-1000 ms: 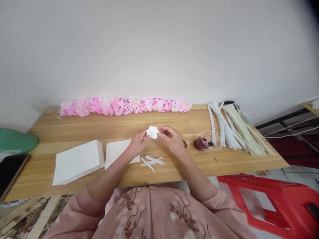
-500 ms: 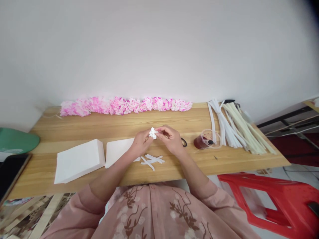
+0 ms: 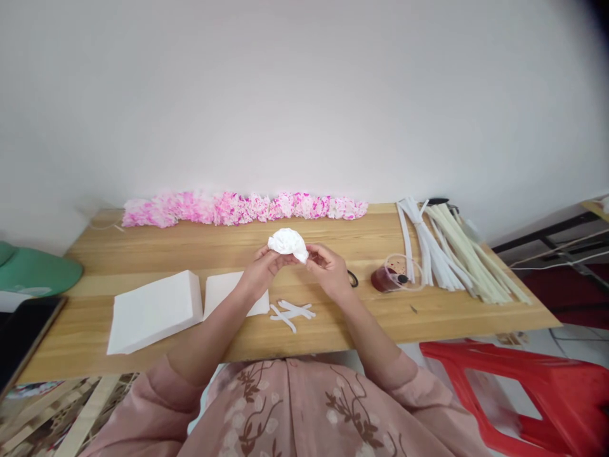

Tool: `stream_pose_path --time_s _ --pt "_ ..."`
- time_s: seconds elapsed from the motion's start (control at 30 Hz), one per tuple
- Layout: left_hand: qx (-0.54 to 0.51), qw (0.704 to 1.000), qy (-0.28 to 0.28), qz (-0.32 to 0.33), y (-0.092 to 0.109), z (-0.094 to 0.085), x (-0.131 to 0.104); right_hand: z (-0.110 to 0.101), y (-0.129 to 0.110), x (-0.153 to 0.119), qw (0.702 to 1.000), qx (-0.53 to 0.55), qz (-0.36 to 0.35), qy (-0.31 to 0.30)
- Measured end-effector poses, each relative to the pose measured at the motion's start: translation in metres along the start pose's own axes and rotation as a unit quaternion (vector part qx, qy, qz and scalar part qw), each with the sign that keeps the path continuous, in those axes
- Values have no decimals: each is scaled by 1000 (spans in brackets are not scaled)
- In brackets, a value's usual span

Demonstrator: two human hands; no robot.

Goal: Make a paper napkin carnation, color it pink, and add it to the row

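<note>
White ruffled paper [image 3: 288, 241] was held in the air above the wooden surface [image 3: 380, 231], about midway between its left and right edges. It was supported from beneath by the left hand [image 3: 261, 271], while its lower right end was pinched narrowly by the right hand [image 3: 329, 270]; how firmly it was gripped could not be told.

As a judgement, the thin-looking folds could be torn if they were pulled too hard between the hands, or flattened if they were squeezed. Should both grips be loosened, the piece could be dropped near the short white strips [image 3: 291, 312] laid toward the front edge. The flat sheets [image 3: 226, 292] could be pushed askew by the left forearm [image 3: 216, 330], which was held across them. The cup of dark red liquid [image 3: 380, 280], set toward the right edge, could be tipped if it was caught by the right forearm [image 3: 368, 327].

No brand or label could be read; a pale marking on the green item [image 3: 47, 273] by the left edge could not be made out.
</note>
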State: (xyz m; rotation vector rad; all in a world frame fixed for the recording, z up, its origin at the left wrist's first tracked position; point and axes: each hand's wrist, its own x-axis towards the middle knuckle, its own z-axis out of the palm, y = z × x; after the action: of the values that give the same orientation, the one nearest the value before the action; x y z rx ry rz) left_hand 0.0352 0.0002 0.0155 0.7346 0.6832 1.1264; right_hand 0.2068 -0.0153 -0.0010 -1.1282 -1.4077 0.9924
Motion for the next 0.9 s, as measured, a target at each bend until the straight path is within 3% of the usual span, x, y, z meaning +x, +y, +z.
stream_pose_path --time_s 0.3,0.53,0.9 --pt "126 992 -24 17 -9 -2 -5 -2 -3 -2 999 -16 -3 44" --pt "282 956 -38 69 -6 -3 -9 -2 -7 -3 999 -29 -9 39" --pt "401 906 -62 116 -13 -8 -7 0 -11 -4 995 -85 -50 23"
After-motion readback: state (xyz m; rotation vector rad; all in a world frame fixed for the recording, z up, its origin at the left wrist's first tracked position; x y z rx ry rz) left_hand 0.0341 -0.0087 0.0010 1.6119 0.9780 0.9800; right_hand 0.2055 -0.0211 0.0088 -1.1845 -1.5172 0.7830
